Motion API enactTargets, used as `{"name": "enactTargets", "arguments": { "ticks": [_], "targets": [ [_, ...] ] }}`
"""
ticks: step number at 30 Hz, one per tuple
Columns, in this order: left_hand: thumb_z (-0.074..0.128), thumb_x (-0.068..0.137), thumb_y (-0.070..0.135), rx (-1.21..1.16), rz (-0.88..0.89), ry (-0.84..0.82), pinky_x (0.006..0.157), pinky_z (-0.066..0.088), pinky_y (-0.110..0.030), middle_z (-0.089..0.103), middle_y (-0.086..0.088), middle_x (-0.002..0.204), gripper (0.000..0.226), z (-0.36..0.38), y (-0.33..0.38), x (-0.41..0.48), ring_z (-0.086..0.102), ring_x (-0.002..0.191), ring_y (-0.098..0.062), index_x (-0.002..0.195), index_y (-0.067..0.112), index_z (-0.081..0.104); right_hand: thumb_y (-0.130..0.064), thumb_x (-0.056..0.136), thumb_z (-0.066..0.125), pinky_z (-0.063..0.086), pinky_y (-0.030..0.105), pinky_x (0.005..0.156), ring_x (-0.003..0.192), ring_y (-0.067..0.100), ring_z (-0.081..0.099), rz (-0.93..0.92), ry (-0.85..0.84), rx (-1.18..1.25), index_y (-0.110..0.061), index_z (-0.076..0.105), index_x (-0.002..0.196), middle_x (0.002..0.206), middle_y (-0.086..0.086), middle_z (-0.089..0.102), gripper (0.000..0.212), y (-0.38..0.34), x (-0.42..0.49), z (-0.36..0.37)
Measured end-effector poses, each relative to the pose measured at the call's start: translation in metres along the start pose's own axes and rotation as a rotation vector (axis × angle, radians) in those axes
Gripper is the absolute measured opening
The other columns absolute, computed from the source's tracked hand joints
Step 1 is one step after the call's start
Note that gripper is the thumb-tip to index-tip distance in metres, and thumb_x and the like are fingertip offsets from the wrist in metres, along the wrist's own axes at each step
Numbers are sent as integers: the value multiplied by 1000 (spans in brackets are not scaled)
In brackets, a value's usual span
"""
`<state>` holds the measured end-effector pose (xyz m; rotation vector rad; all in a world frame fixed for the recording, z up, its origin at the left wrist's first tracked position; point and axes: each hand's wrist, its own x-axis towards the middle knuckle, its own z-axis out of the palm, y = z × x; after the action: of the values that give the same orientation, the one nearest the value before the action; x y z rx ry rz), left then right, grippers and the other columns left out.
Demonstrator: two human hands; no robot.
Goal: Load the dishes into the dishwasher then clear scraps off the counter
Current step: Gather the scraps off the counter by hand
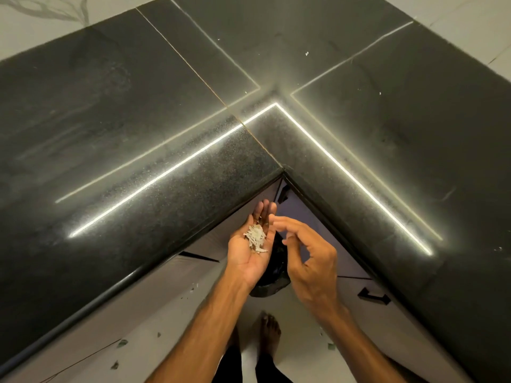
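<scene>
My left hand (253, 246) lies palm up just below the inner corner of the black granite counter (154, 150). A small heap of pale scraps (255, 239) rests in its cupped palm. My right hand (307, 252) hovers beside it on the right, fingers loosely curled and pointing toward the scraps, holding nothing that I can see. A few tiny white specks (306, 53) dot the counter far back. No dishes or dishwasher are in view.
A black bag (272, 283) hangs or sits under my hands. Cabinet fronts with a black handle (373, 295) run below the counter edge. Green bits (121, 343) lie scattered on the white floor. My bare foot (271, 333) stands below.
</scene>
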<state>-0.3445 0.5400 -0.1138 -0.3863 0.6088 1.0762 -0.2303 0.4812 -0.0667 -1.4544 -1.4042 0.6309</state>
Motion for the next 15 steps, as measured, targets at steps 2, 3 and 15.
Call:
{"name": "enactTargets", "arguments": {
  "ticks": [2, 3, 15],
  "targets": [
    [48, 95, 10, 38, 10, 50, 88, 60, -39, 72, -17, 114, 31, -15, 1, -4, 73, 101, -32, 98, -4, 75, 18, 92, 53, 60, 46, 86, 114, 14, 68, 57, 14, 27, -9, 75, 112, 117, -4, 74, 41, 6, -13, 5],
    [46, 98, 10, 62, 14, 76, 90, 58, -38, 72, -17, 114, 31, -25, 1, -3, 74, 100, -31, 100, -4, 74, 19, 91, 52, 60, 46, 84, 113, 14, 68, 88, 23, 35, -10, 75, 111, 116, -5, 74, 42, 11, -20, 7],
    [32, 108, 13, 445, 70, 292, 91, 55, -31, 68, -18, 116, 36, -116, 0, 68, 68, 105, -26, 110, -4, 65, 15, 90, 52, 61, 42, 81, 101, 5, 70, 402, 108, -56, -14, 76, 104, 104, -11, 74, 41, 90, -64, 32]
  ]
}}
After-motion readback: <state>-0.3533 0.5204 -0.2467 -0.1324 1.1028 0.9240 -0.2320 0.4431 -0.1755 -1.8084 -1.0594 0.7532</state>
